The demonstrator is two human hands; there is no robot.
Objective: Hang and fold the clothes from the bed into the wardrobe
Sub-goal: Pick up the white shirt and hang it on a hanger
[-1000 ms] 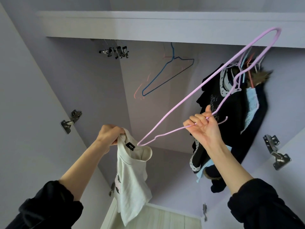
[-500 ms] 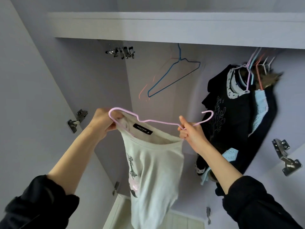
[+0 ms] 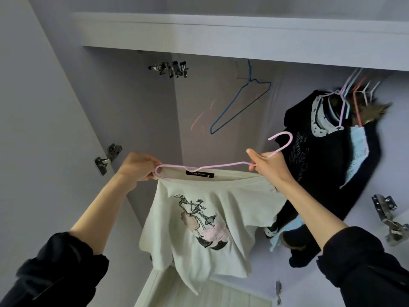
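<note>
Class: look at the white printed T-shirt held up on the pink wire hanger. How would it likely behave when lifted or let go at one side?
The white T-shirt is probably floppy: its hem hangs in uneven folds. It seems light, since the thin pink hanger shows no sag. Released by the left hand, that shoulder might slide off the smooth wire.

Soft, cool daylight, wide-angle view.

The wardrobe (image 3: 132,103) is lit evenly and dimly, with a lilac cast; the brightest band is seen on the shelf edge (image 3: 221,29). A faint shadow is thrown behind the blue hanger (image 3: 241,100). Straight lines are bent toward the edges. The dark clothes (image 3: 327,165) at right are slightly smeared by motion.
</note>
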